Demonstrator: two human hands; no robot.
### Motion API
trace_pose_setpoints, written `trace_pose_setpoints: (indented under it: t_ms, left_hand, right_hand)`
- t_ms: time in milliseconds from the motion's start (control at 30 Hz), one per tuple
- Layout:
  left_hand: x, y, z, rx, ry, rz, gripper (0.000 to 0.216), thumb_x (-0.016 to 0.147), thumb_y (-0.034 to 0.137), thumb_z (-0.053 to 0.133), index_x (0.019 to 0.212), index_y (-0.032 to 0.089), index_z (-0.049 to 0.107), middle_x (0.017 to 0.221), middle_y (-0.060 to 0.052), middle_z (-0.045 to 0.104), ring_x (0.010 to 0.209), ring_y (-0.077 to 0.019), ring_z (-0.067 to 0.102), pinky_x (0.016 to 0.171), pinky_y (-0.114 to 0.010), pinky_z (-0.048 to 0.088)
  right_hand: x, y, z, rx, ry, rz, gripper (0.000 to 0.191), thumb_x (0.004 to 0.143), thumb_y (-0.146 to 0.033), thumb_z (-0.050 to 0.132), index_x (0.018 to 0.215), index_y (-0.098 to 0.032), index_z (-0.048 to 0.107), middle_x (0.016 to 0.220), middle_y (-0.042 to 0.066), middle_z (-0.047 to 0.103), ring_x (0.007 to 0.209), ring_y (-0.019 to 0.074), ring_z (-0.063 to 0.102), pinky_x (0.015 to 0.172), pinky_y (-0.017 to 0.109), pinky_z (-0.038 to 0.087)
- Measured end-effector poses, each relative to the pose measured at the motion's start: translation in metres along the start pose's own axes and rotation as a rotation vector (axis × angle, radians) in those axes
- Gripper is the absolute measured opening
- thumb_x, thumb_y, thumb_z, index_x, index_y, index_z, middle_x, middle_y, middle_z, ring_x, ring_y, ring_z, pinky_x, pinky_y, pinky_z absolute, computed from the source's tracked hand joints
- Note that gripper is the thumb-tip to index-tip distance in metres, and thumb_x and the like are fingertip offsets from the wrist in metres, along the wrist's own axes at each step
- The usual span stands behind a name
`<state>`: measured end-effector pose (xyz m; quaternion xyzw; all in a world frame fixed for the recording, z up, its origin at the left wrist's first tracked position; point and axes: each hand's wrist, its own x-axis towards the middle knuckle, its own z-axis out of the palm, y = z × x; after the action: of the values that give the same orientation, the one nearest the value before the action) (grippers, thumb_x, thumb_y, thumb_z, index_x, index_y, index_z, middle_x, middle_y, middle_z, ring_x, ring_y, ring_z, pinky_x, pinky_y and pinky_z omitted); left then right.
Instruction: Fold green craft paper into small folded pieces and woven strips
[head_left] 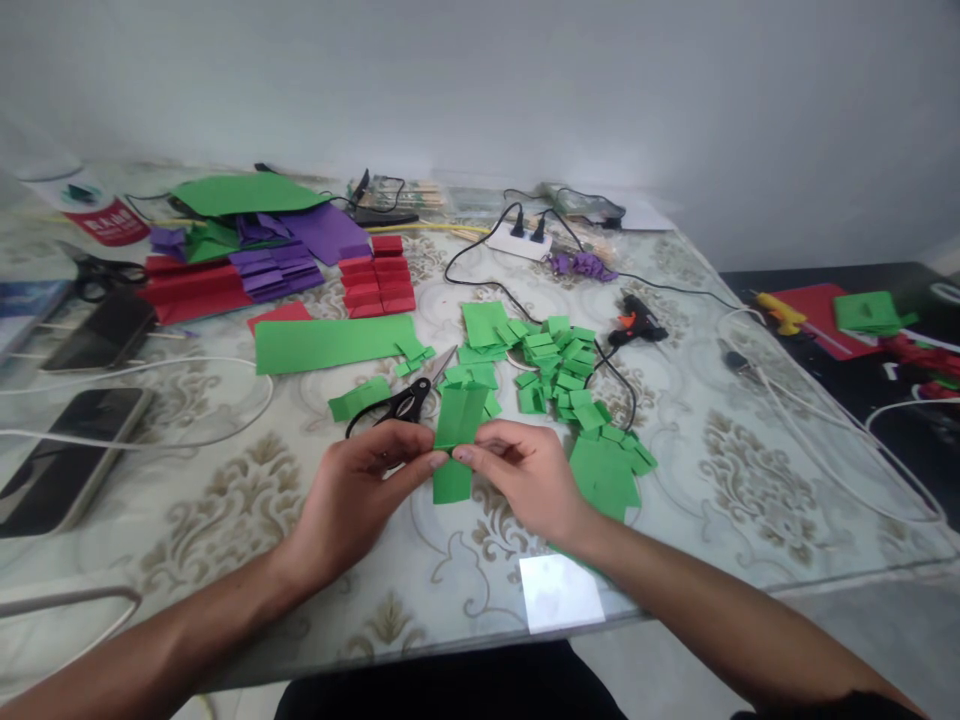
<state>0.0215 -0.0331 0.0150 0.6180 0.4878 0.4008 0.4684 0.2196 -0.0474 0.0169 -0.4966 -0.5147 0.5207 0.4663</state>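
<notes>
A strip of green paper [460,412] with fold lines is held up between my two hands near the table's front. My left hand [367,480] pinches its left edge with thumb and forefinger. On the opposite edge, my right hand [529,475] pinches it the same way, thumbs almost meeting at a crease. Just beyond my left hand lie black-handled scissors [409,402], blades pointing away. Small folded green paper pieces [559,365] are heaped right of the strip, with a larger green sheet [607,475] by my right wrist. A long green strip [334,343] lies farther left.
Two phones [71,460] and white cables are at left. Red folded paper [377,278] and purple paper [330,232] lie toward the back. A black glue gun [637,320] and a power strip [520,238] with trailing cords stand beyond the green heap. A bottle [97,205] is back left.
</notes>
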Motion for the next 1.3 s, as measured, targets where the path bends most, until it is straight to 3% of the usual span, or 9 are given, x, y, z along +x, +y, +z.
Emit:
trace_pose_setpoints:
  t_ms: [267, 467, 733, 900, 1100, 1300]
  left_hand:
    - [0.0007, 0.0033, 0.0001, -0.019, 0.023, -0.013, 0.011, 0.079, 0.028, 0.084, 0.086, 0.022, 0.078, 0.080, 0.001, 0.078, 0.073, -0.0151, 0.074, 0.070, -0.022, 0.061]
    - [0.0016, 0.0018, 0.0007, -0.005, 0.006, -0.001, 0.011, 0.081, 0.030, 0.083, 0.087, 0.021, 0.079, 0.080, 0.000, 0.079, 0.071, -0.0148, 0.073, 0.068, -0.021, 0.060]
    - [-0.0008, 0.0030, 0.0006, 0.012, -0.001, 0.040, 0.007, 0.082, 0.027, 0.083, 0.086, 0.024, 0.079, 0.079, 0.002, 0.078, 0.070, -0.0137, 0.072, 0.066, -0.019, 0.059]
    - [-0.0010, 0.0047, 0.0010, -0.015, 0.002, 0.050, 0.006, 0.081, 0.024, 0.082, 0.085, 0.024, 0.077, 0.077, 0.003, 0.077, 0.068, -0.0123, 0.071, 0.065, -0.018, 0.058]
    - [0.0002, 0.0090, -0.0001, -0.036, -0.083, 0.068, 0.007, 0.089, 0.027, 0.075, 0.093, 0.021, 0.076, 0.086, -0.001, 0.077, 0.078, -0.0153, 0.072, 0.071, -0.022, 0.059]
    - [0.0000, 0.0015, 0.0004, 0.052, -0.035, 0.154, 0.008, 0.090, 0.028, 0.077, 0.087, 0.022, 0.073, 0.078, 0.002, 0.072, 0.070, -0.0134, 0.067, 0.065, -0.021, 0.054]
  right_hand:
    - [-0.0005, 0.0000, 0.0007, -0.007, -0.001, -0.029, 0.049, 0.081, -0.059, 0.081, 0.061, -0.022, 0.058, 0.055, -0.005, 0.043, 0.051, 0.0109, 0.038, 0.049, 0.026, 0.036]
    - [0.0002, 0.0010, 0.0013, 0.014, -0.009, -0.030, 0.045, 0.081, -0.056, 0.083, 0.065, -0.021, 0.059, 0.059, -0.004, 0.050, 0.054, 0.0115, 0.042, 0.051, 0.026, 0.037]
    - [-0.0011, 0.0028, 0.0000, -0.036, -0.015, -0.086, 0.047, 0.087, -0.048, 0.080, 0.062, -0.020, 0.052, 0.057, -0.006, 0.038, 0.053, 0.0092, 0.033, 0.048, 0.024, 0.027]
    - [-0.0024, 0.0032, -0.0004, -0.071, -0.003, -0.139, 0.046, 0.090, -0.044, 0.078, 0.062, -0.020, 0.051, 0.057, -0.006, 0.038, 0.053, 0.0093, 0.034, 0.048, 0.024, 0.027]
    - [-0.0048, 0.0031, -0.0001, -0.136, 0.020, -0.207, 0.042, 0.092, -0.036, 0.076, 0.063, -0.020, 0.051, 0.057, -0.006, 0.040, 0.052, 0.0091, 0.035, 0.049, 0.024, 0.029]
    - [-0.0051, 0.0029, 0.0001, -0.184, 0.041, -0.287, 0.039, 0.093, -0.031, 0.077, 0.063, -0.019, 0.054, 0.057, -0.006, 0.042, 0.052, 0.0085, 0.035, 0.050, 0.023, 0.031]
